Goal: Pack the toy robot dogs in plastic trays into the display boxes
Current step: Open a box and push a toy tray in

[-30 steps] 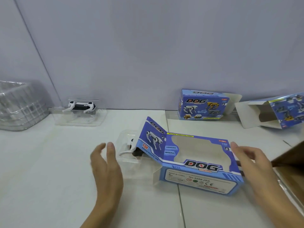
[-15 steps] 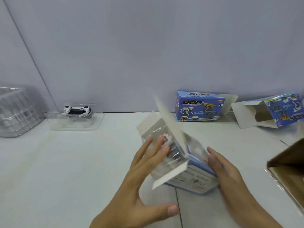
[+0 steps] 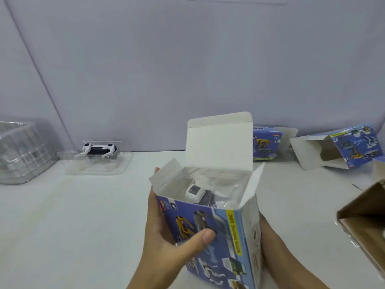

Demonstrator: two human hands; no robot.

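A blue display box (image 3: 225, 236) stands upright on end in front of me, its top flaps open. Inside it I see a white toy robot dog (image 3: 195, 192) in its clear plastic tray. My left hand (image 3: 166, 232) grips the box's left side, thumb across the printed front. My right hand (image 3: 277, 249) holds the right side, its fingers hidden behind the box. A second white robot dog (image 3: 98, 150) lies in a clear tray (image 3: 116, 167) by the back wall at left.
A closed blue box (image 3: 265, 146) stands behind the open flap. An empty open box (image 3: 341, 149) lies on its side at back right. A stack of clear trays (image 3: 20, 151) sits far left. A brown carton (image 3: 366, 217) juts in at the right edge.
The box lay flat with the tray half out of its left end. Both hands took hold, tipped it upright, and the tray with the dog now sits fully inside.
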